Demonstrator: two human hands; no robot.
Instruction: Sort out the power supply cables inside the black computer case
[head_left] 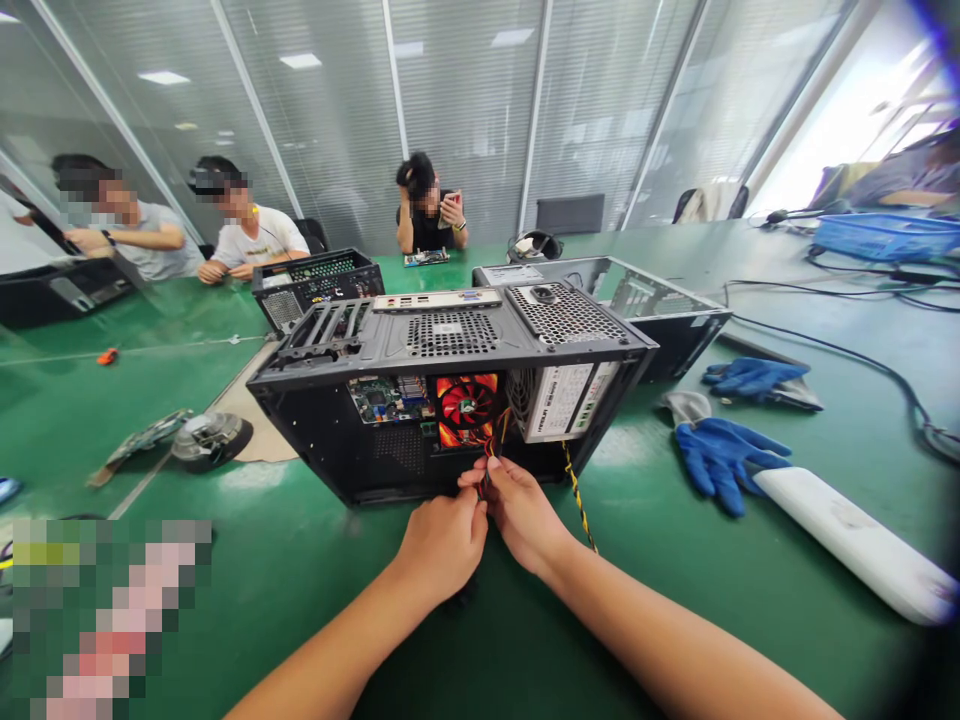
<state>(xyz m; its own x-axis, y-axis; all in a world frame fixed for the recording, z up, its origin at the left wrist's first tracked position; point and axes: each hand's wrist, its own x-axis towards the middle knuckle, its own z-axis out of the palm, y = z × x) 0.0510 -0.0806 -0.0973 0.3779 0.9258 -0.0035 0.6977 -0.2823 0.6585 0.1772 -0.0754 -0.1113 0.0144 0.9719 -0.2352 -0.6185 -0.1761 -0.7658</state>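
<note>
In front of me a black computer case (pixel 315 420) lies on its side, its open face toward me. Inside show a red cooling fan (pixel 469 405), part of a green motherboard (pixel 382 400) and a silver power supply (pixel 566 400). Just below the fan, my left hand (pixel 446 535) and my right hand (pixel 521 510) meet, both closed around a bundle of thin coloured cables (pixel 491 460) coming out of the case. The fingertips hide the cable ends. A yellow-and-black twisted cable (pixel 576 490) hangs out to the right of my hands.
Blue work gloves (pixel 724 460) and a long white object (pixel 855 540) lie at right. Behind stand another open case (pixel 667 310) and a smaller one (pixel 319 280). A round metal part (pixel 210 440) rests at left. Several people sit across the green table (pixel 300 560).
</note>
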